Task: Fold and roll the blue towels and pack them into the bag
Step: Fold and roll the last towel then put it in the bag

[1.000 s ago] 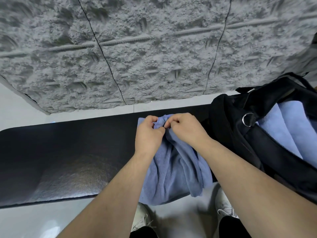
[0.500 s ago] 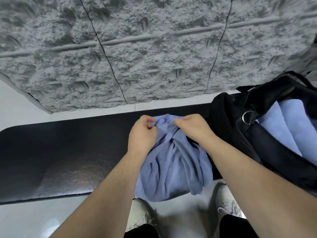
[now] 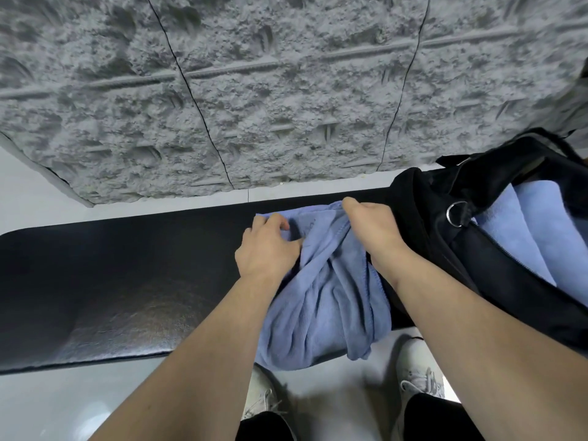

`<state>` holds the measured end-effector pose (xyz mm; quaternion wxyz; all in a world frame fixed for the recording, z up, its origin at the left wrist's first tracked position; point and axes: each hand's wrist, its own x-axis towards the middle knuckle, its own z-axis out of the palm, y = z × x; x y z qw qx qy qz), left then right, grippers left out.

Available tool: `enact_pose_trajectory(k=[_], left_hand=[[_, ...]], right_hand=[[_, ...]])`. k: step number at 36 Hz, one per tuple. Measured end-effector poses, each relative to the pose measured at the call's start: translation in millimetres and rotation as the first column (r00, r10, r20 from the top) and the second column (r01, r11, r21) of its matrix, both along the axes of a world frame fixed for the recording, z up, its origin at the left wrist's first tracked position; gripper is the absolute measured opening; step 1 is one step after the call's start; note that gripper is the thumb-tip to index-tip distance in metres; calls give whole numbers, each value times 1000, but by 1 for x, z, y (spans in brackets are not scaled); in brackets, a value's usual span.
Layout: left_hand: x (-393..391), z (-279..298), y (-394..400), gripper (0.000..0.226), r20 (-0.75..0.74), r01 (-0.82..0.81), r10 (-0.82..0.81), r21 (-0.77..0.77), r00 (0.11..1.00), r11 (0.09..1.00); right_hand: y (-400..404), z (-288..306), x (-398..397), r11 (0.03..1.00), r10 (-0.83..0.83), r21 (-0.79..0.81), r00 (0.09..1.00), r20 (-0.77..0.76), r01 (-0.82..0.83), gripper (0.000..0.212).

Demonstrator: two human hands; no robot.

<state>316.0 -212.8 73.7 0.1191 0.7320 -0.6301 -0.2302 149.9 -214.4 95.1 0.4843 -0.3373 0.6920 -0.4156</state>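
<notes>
Towel (image 3: 331, 300) crumpled on the black desk (image 3: 111, 281), its near end hanging over the edge; left hand (image 3: 269, 246) and right hand (image 3: 370, 227) each grasp its far edge, beside the bag (image 3: 429, 218).

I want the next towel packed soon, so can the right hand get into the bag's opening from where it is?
Probably yes: the right hand grips the blue towel right beside the black bag, whose opening faces it with nothing between.

Towel (image 3: 331, 300) on bench (image 3: 127, 281), draping its near edge; bag (image 3: 445, 237) just right, towels (image 3: 537, 230) inside
</notes>
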Motion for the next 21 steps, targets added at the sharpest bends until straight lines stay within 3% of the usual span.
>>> enact_pose_trajectory(k=[7,11,13,17,21], left_hand=[[-4,-1,1,25,26,9,-9,-35,1000,999],[1,1,-4,4,-161,-97,99,21,982,995],[4,2,-5,9,-208,-114,125,63,970,991],[4,1,-1,9,-54,-74,76,28,996,997],[0,2,-1,12,-65,-82,83,13,994,997]], right_hand=[[2,-1,1,999,36,26,999,-30,-35,41],[3,0,2,999,45,18,998,-35,-45,40],[3,1,2,999,42,23,999,-18,-42,41],[3,1,4,999,44,26,999,-10,-44,43],[4,1,6,998,54,18,998,-17,-54,44]])
